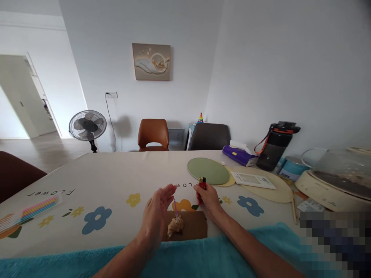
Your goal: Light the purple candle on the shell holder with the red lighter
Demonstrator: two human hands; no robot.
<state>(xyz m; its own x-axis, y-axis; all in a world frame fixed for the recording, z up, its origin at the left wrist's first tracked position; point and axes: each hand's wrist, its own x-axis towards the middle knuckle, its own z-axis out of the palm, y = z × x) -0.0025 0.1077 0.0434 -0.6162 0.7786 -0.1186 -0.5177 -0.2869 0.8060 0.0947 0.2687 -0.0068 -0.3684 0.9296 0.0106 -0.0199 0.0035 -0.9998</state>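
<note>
A small golden-brown pastry that looks like a croissant [175,227] lies on a brown piece of cardboard [195,226] close in front of me. Upright in it stands a thin purple candle [175,208]; whether it is lit I cannot make out. My left hand [158,206] is cupped just left of the candle, fingers stretched out and holding nothing. To the right, my right hand [208,197] is closed around a red lighter [202,184], held upright and apart from the candle. No flame shows at the lighter's top.
A pack of colored candles [42,208] lies at the left. On the right are a green round mat [208,170], a purple tissue pack [239,154], a dark bottle [275,146] and an appliance with a clear lid [339,173]. A blue towel [197,256] covers the near edge.
</note>
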